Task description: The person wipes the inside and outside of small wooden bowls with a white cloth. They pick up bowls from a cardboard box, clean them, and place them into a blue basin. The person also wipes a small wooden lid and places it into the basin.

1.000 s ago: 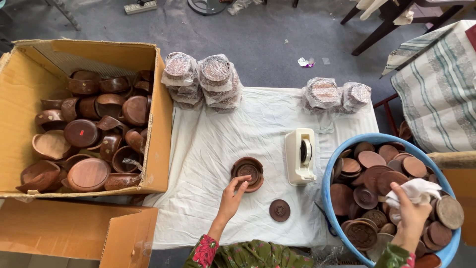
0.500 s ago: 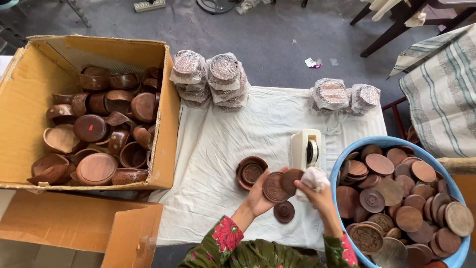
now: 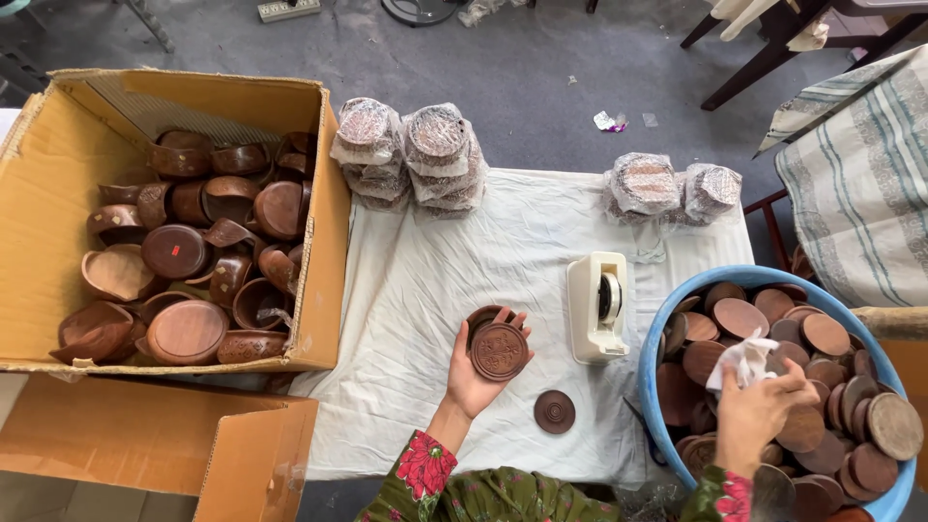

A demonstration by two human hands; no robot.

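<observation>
head view, left hand (image 3: pixel 474 382): palm up over the bench, grip clamped on a round carved dark-brown wooden lid (image 3: pixel 499 351) lying flat on the fingers
lid place: above the white cloth (image 3: pixel 435 280), near a small dark wooden bowl (image 3: pixel 483 317) partly hidden behind it
right hand (image 3: pixel 756 414): inside the round blue plastic tub (image 3: pixel 667 333), grip clamped on a crumpled white rag (image 3: pixel 746 356)
tub contents: heap of round brown wooden discs (image 3: pixel 831 333), hand touching them
loose piece: small round dark wooden knob lid (image 3: pixel 554 412) on cloth, between the hands
tape: cream tape dispenser (image 3: pixel 598 304) just beside tub
left: open cardboard box (image 3: pixel 58 193) full of brown wooden bowls (image 3: pixel 184 256)
far edge: plastic-wrapped bundles (image 3: pixel 406 155)
</observation>
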